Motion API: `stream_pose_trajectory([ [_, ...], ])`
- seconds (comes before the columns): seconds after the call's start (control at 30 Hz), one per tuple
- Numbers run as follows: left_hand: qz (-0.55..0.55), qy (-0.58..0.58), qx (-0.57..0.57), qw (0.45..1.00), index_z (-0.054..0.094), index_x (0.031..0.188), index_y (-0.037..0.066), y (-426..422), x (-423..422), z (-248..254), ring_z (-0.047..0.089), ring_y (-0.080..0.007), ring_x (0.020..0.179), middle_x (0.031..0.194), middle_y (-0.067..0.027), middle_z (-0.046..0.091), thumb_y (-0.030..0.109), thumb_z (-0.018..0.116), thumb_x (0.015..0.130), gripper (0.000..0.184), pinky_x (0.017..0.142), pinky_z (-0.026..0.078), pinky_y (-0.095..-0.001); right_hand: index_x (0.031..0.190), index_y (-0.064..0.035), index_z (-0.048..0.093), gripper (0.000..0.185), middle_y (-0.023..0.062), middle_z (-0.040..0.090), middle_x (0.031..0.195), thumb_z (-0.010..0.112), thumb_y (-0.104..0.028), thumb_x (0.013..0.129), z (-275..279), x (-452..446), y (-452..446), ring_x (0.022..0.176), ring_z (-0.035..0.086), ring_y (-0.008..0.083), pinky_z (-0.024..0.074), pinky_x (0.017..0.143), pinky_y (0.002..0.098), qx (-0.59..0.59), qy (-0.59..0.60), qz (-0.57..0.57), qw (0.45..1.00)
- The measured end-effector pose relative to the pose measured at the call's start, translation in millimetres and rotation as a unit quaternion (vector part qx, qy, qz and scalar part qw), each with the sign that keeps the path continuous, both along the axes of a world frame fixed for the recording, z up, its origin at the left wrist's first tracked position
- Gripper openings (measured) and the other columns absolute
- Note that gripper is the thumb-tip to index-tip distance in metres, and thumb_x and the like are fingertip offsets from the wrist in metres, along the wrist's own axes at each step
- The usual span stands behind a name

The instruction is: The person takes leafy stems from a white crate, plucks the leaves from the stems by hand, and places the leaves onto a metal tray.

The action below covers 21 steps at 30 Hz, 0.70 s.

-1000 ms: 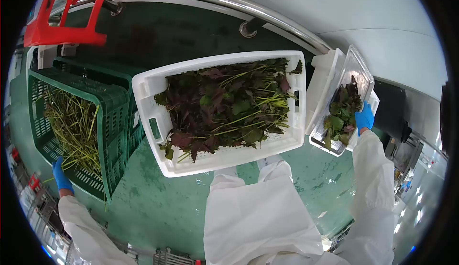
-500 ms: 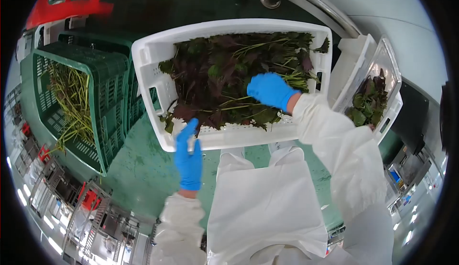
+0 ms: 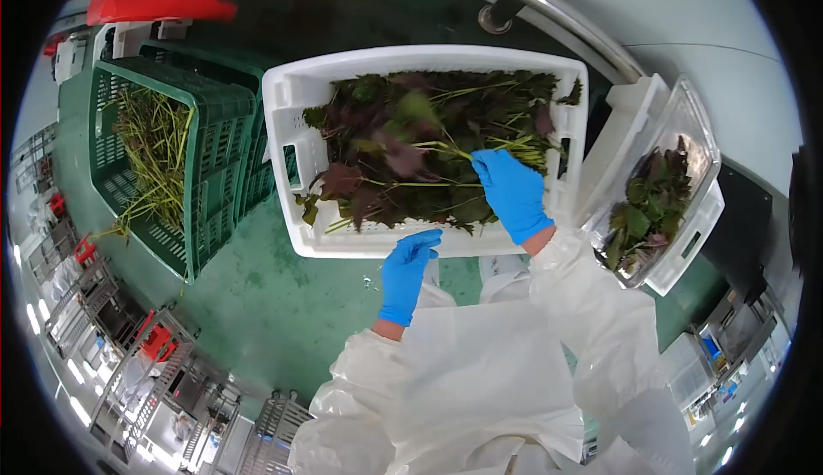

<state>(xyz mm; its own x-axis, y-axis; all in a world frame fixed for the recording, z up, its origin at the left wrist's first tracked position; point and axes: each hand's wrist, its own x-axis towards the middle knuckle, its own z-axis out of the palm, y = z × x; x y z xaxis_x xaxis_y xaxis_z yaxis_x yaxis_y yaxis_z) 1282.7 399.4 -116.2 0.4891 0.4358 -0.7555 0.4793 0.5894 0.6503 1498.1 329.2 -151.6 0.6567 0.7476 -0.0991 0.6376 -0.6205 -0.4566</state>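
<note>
A white perforated crate in front of me holds a thick layer of purple-and-green perilla sprigs with long pale stems. Over the crate's right half, my right hand, in a blue glove, pinches a perilla sprig by its stem. That sprig's leaves reach up and left over the pile, blurred by motion. Just beyond the crate's near rim is my left hand, also blue-gloved, its fingers stretched out to the right, slightly apart from the thumb, with nothing visible in them.
Bare stems fill a green crate tipped toward me on the left. To the right, a clear-lined tray with leafy sprigs rests on a white crate. A red crate stands at upper left. A metal rail runs behind.
My right hand has come back toward me, now with a sprig lifted by its stem. My left hand has moved right along the near rim. The view has shifted slightly.
</note>
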Motion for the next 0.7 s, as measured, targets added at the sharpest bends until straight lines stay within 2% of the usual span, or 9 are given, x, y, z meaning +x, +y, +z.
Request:
stream_pose_trajectory([
  [0.1, 0.007, -0.009, -0.048, 0.999, 0.061, 0.111, 0.001, -4.0, 31.6, 14.9, 0.060, -0.0137, 0.093, 0.111, -0.0084, 0.065, 0.001, 0.048, 0.092, 0.024, 0.082, 0.047, -0.0249, 0.096, -0.0146, 0.061, 0.013, 0.0068, 0.064, 0.085, 0.057, -0.024, 0.088, -14.5, 3.1, -36.8, 0.068, 0.062, 0.0302, 0.0480, 0.060, 0.0415, -0.073, 0.222, -0.067, 0.970],
  [0.23, 0.028, 0.007, -0.048, 0.998, 0.063, 0.114, 0.005, -16.4, 84.6, 28.7, 0.060, -0.0118, 0.091, 0.108, -0.0054, 0.066, 0.014, 0.054, 0.092, 0.026, 0.081, 0.045, -0.0241, 0.105, -0.0142, 0.061, 0.019, 0.0104, 0.064, 0.091, 0.057, -0.020, 0.088, 22.9, -19.9, -55.2, 0.073, 0.062, 0.0320, 0.0493, 0.063, 0.0399, 0.092, 0.227, -0.149, 0.958],
  [0.37, 0.093, 0.006, -0.060, 0.994, 0.062, 0.118, 0.005, -23.2, 125.6, 33.5, 0.060, -0.0116, 0.089, 0.106, -0.0054, 0.067, 0.019, 0.054, 0.094, 0.029, 0.082, 0.045, -0.0239, 0.110, -0.0147, 0.060, 0.022, 0.0107, 0.064, 0.091, 0.057, -0.017, 0.088, 61.9, -40.1, -66.6, 0.074, 0.062, 0.0313, 0.0493, 0.063, 0.0398, 0.111, 0.182, -0.105, 0.971],
  [0.4, 0.134, -0.024, -0.055, 0.989, 0.063, 0.107, 0.001, -23.8, 129.8, 42.1, 0.060, -0.0125, 0.079, 0.105, -0.0081, 0.067, 0.017, 0.051, 0.095, 0.023, 0.078, 0.047, -0.0255, 0.110, -0.0147, 0.060, 0.023, 0.0107, 0.064, 0.092, 0.058, -0.018, 0.088, 73.2, -42.8, -68.8, 0.074, 0.062, 0.0305, 0.0491, 0.063, 0.0402, 0.072, 0.206, -0.089, 0.972],
  [0.5, 0.161, -0.024, -0.031, 0.986, 0.061, 0.097, -0.001, -15.8, 124.9, 46.3, 0.058, -0.0130, 0.067, 0.097, -0.0092, 0.068, 0.013, 0.048, 0.096, 0.020, 0.066, 0.049, -0.0249, 0.113, -0.0159, 0.060, 0.025, 0.0101, 0.065, 0.093, 0.058, -0.018, 0.088, 108.0, -19.4, -78.1, 0.072, 0.062, 0.0291, 0.0495, 0.063, 0.0390, 0.073, 0.199, -0.049, 0.976],
  [0.53, 0.151, -0.019, -0.038, 0.988, 0.059, 0.090, 0.000, -12.5, 122.5, 49.9, 0.055, -0.0132, 0.058, 0.094, -0.0108, 0.068, 0.013, 0.047, 0.096, 0.019, 0.059, 0.050, -0.0275, 0.115, -0.0187, 0.061, 0.031, 0.0075, 0.064, 0.101, 0.059, -0.016, 0.084, 117.9, -5.5, -79.7, 0.078, 0.062, 0.0273, 0.0496, 0.069, 0.0387, 0.089, 0.206, -0.057, 0.973],
  [0.63, 0.094, -0.002, -0.068, 0.993, 0.060, 0.091, 0.000, -9.7, 117.2, 70.0, 0.055, -0.0130, 0.056, 0.088, -0.0104, 0.067, 0.014, 0.048, 0.096, 0.020, 0.054, 0.049, -0.0281, 0.117, -0.0214, 0.060, 0.040, 0.0048, 0.061, 0.113, 0.060, -0.012, 0.078, 116.3, 18.5, -73.7, 0.095, 0.060, 0.0253, 0.0472, 0.081, 0.0389, 0.140, 0.045, 0.031, 0.989],
  [0.67, 0.068, 0.010, -0.071, 0.995, 0.060, 0.088, 0.001, -10.7, 119.2, 78.6, 0.052, -0.0113, 0.053, 0.075, -0.0057, 0.063, 0.016, 0.051, 0.094, 0.019, 0.052, 0.049, -0.0279, 0.115, -0.0228, 0.060, 0.041, 0.0029, 0.056, 0.120, 0.059, -0.011, 0.075, 117.0, 18.5, -69.5, 0.109, 0.053, 0.0235, 0.0418, 0.093, 0.0398, 0.092, 0.039, 0.067, 0.993],
  [0.7, 0.060, 0.023, -0.071, 0.995, 0.061, 0.088, 0.000, -12.6, 120.9, 87.3, 0.052, -0.0114, 0.052, 0.072, -0.0049, 0.062, 0.017, 0.051, 0.094, 0.020, 0.050, 0.048, -0.0273, 0.114, -0.0226, 0.060, 0.040, 0.0027, 0.056, 0.120, 0.058, -0.012, 0.076, 115.9, 20.8, -65.2, 0.110, 0.053, 0.0229, 0.0408, 0.095, 0.0394, 0.098, 0.017, 0.096, 0.990],
])
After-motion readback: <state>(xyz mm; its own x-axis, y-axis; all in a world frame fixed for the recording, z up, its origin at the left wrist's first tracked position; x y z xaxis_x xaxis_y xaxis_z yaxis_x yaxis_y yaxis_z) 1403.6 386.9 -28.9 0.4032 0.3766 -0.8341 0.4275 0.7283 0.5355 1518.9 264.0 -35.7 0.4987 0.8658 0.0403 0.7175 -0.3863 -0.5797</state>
